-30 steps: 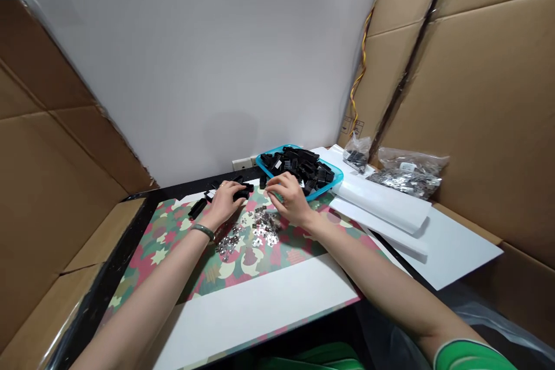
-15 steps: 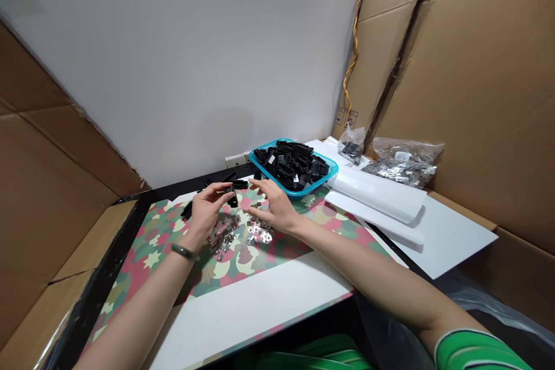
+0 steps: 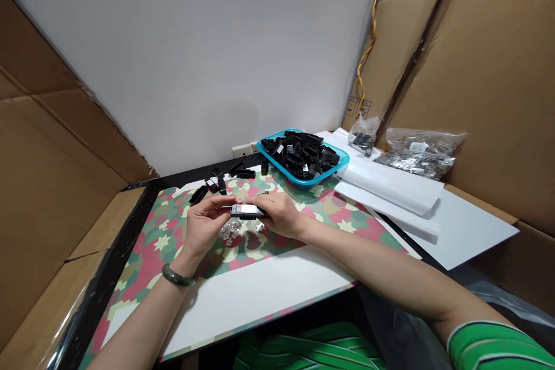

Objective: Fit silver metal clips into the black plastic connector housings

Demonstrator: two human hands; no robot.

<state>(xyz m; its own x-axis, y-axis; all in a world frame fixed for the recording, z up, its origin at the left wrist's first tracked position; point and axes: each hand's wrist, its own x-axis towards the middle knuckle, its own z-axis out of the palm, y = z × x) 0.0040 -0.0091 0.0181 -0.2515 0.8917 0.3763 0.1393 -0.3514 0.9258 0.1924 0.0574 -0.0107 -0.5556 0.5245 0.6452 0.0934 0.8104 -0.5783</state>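
we wore a green-and-white striped short sleeve (image 3: 492,347) well behind the right hand (image 3: 281,215), a dark green bangle (image 3: 177,276) just behind the left hand (image 3: 203,225), and green-striped clothing (image 3: 307,350) below both hands.

**Hands meet at centre, fingers curled inward**

The left hand (image 3: 203,225) turns its palm upward and inward, wrist bent, fingers curling right. The right hand (image 3: 280,214) faces it palm down, fingers reaching left. The left forearm (image 3: 139,306) and right forearm (image 3: 377,266) angle inward from the lower corners.
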